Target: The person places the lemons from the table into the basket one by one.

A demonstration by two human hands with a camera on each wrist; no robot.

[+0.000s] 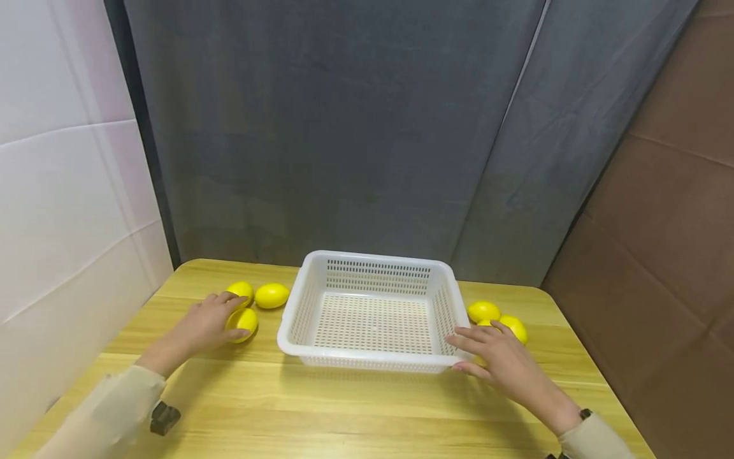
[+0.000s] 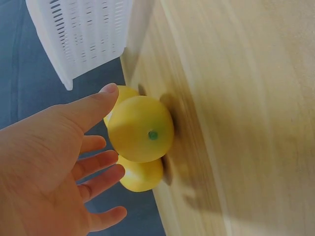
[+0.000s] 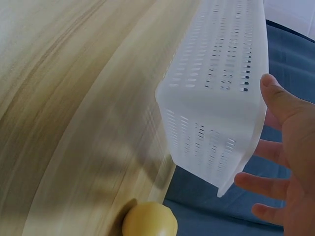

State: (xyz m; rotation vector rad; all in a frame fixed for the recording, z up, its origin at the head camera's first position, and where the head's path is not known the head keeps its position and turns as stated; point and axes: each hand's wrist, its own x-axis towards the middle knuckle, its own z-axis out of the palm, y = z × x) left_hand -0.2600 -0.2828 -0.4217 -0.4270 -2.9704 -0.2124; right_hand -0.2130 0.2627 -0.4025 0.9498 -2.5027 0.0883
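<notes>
At the left of the table, my left hand (image 1: 209,322) reaches over a yellow lemon (image 1: 243,324), thumb and fingers spread around its near side. Two more lemons lie just behind, one (image 1: 239,291) partly covered by the fingers and one (image 1: 272,296) beside the basket. In the left wrist view the nearest lemon (image 2: 140,129) shows a green stem spot and the fingers are parted, gripping nothing. My right hand (image 1: 497,357) hovers with loosely spread fingers at the near right corner of a white plastic basket (image 1: 373,358); thumb and fingertips are right at its rim in the right wrist view.
Right of the basket lie three lemons (image 1: 483,311), one mostly hidden behind the right hand. The wooden table (image 1: 321,414) ends at a grey curtain (image 1: 321,140). A white panel (image 1: 63,159) stands on the left, a brown one (image 1: 659,223) on the right.
</notes>
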